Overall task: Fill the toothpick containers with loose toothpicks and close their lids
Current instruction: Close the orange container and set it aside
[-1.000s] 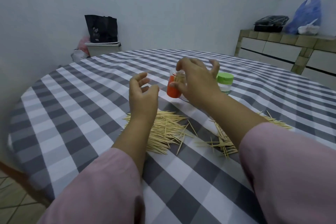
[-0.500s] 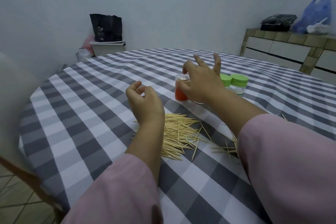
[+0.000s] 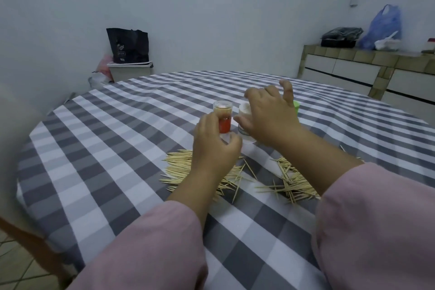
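**Two hands at the jars**

The person is sitting at a round worktop (image 3: 98, 153) with a checked cloth. The left hand (image 3: 215, 146) is curling round the low part of the red jar (image 3: 223, 116). The fingers (image 3: 233, 142) are bending in at its base, but the hand is hiding the touch, so it looks like a grip and is not sure. The jar is standing straight up, just past the hand, and its clear top is packed with toothpicks.

The right hand (image 3: 270, 115) is reaching over the white jar (image 3: 244, 116), which is standing right beside the red one. Its thumb is lying by the jar's side and its other fingers are spreading out above. Whether it is gripping cannot be told. A green lid (image 3: 296, 106) is peeking out behind this hand.

Loose toothpicks (image 3: 183, 168) are lying flat in two piles, close to the person and nearer than both jars. The left hand is right above the bigger pile, so it is likely best placed to scoop more.
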